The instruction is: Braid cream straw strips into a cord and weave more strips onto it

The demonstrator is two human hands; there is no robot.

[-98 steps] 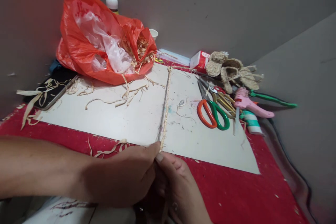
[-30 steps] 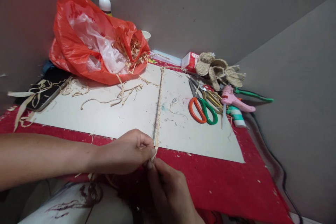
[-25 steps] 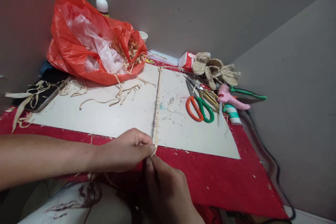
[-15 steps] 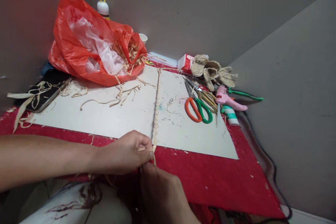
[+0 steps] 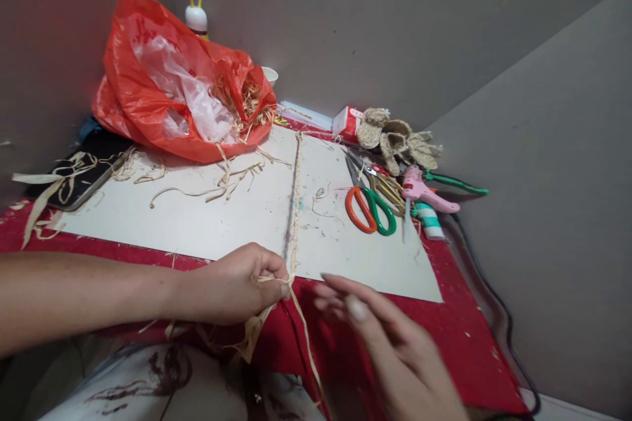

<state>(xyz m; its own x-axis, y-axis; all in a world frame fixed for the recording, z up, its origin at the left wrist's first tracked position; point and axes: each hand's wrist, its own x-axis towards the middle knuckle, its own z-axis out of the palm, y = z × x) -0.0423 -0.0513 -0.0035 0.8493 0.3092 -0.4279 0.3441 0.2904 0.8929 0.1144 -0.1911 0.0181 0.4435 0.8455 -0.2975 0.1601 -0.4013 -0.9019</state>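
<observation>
My left hand (image 5: 251, 283) is closed in a pinch on the near end of a thin braided raffia cord (image 5: 296, 210). From there the cord runs straight away from me over a white board (image 5: 237, 217). Loose raffia strands (image 5: 306, 329) hang from the pinch toward my lap. To the right, my right hand (image 5: 380, 329) is off the cord, its fingers apart and slightly blurred, with nothing visible in it. Part of the left hand's fingers are hidden behind its thumb side.
A red plastic bag (image 5: 148, 99) of raffia stands at the back left, near a phone (image 5: 93, 177). Scissors (image 5: 370, 207), a pink glue gun (image 5: 422, 191) and woven pieces (image 5: 395, 135) lie at right. Red cloth (image 5: 474, 348) covers the table.
My right hand has let go near the cord's end and moved right, opening. Raffia strands now hang visible below my left hand, which stays in place.
</observation>
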